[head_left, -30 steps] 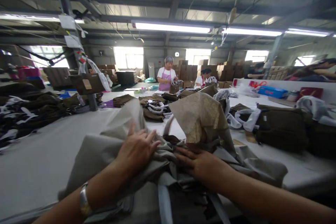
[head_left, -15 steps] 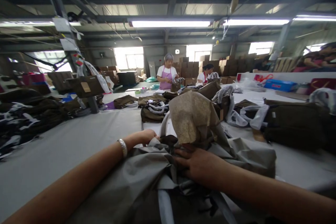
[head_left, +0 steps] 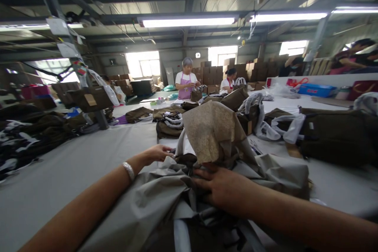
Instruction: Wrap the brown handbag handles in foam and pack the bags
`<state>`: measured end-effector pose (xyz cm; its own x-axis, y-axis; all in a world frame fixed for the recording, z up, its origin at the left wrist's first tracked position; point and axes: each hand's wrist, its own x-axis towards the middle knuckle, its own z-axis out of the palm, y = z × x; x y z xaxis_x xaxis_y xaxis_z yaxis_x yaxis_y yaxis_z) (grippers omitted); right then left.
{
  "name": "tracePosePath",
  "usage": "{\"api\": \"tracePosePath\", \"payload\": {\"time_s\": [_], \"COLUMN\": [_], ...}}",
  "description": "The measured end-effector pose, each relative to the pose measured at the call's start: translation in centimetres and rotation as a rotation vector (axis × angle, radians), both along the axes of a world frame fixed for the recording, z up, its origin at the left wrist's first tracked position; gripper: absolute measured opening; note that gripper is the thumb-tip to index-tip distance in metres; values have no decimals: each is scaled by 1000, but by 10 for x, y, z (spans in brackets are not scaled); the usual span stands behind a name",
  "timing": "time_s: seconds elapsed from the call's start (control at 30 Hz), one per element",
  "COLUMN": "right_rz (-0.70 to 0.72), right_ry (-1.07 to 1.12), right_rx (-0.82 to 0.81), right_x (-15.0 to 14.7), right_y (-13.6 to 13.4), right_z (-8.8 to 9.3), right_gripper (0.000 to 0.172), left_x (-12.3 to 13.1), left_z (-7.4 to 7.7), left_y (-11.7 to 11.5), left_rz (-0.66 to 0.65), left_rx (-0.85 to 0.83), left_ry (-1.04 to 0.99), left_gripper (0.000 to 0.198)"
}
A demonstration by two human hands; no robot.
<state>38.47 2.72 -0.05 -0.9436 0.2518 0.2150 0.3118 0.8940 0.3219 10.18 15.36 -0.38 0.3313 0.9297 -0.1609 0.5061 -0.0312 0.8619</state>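
Observation:
A large bag with its grey lining turned outward lies crumpled in front of me, and a brown fabric flap stands up from its middle. At the far left edge of the opening, my left hand, below a silver bracelet, is closed on the bag's edge; its fingertips are partly hidden. My right hand presses on the folds just under the flap, fingers spread and their tips sunk partly out of sight. A pale strap hangs at the near side.
Dark bags with white-wrapped handles crowd the table on the right, near a blue box. More bags lie beyond mine. A metal post rises at left beside a dark heap. Co-workers work across the table.
My left hand has shifted slightly left along the bag's edge, with more of its fingers showing. The right hand stays on the folds. The view has tilted and moved a little.

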Motion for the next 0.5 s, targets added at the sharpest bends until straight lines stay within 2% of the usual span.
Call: {"api": "tracePosePath", "payload": {"time_s": [0.13,0.2,0.27,0.33,0.37,0.43,0.5], "right_rz": [1,-7,-12,10,12,-36,-129], "right_ry": [-46,-49,-43,-47,-18,121,316], "right_rx": [-52,-91,-126,-169,-212,-323,-429], "right_x": [0,1,1,2,2,3,5], "right_y": [2,5,9,12,12,10,5], "right_z": [5,9,11,13,14,15,16], "right_gripper": [13,14,16,17,18,22,31], "left_x": [-19,-24,-21,-9,-1,17,32], "left_z": [35,54,71,83,88,92,91], "left_y": [-10,-27,-54,-85,-99,-120,-129], "left_rz": [102,145,113,-52,-181,-461,-668], "left_rx": [186,319,452,548,567,597,641], "left_ry": [-356,-518,-629,-576,-462,-188,3], "left_gripper": [54,51,40,24,18,18,24]}}
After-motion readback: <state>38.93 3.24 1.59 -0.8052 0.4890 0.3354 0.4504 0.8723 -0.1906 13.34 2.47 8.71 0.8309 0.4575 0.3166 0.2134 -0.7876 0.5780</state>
